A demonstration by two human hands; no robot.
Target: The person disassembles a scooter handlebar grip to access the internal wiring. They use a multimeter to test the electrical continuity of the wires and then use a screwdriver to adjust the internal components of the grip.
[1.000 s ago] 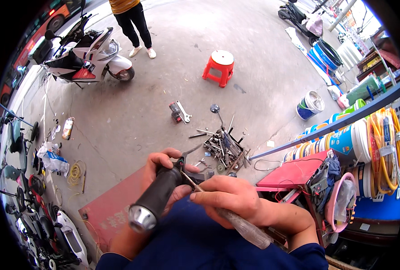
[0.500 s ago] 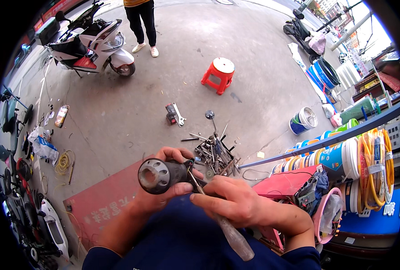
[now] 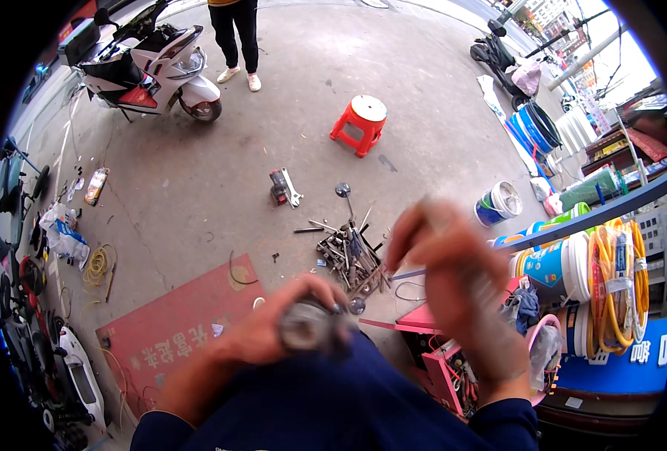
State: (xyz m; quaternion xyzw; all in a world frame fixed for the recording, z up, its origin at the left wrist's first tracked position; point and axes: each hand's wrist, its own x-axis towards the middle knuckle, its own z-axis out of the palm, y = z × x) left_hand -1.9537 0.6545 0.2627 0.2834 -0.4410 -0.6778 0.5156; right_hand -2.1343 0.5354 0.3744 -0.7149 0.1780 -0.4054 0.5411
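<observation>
currently, the left hand point(image 3: 275, 313) grips the dark cylindrical part point(image 3: 306, 325) at near centre. the right hand point(image 3: 457, 259) is apart, to the right, too blurred to tell its grip. judged step: working on this part; the next move calls for steady support.

You are in an open-air repair spot at the roadside, apparently in front of a hardware shop. Bare concrete ground point(image 3: 288, 120) runs out to a street with buildings point(image 3: 562, 30) beyond — no indoor room, then. A white scooter point(image 3: 176, 71) and a dark scooter point(image 3: 499, 64) are parked on it, with more vehicles point(image 3: 29, 338) crowding your left. The repair side shows in the heap of metal tools point(image 3: 348, 252) and the wrench point(image 3: 292, 189); stacked buckets point(image 3: 555, 267) and coiled yellow hose point(image 3: 611, 282) on your right suggest shop stock.
</observation>
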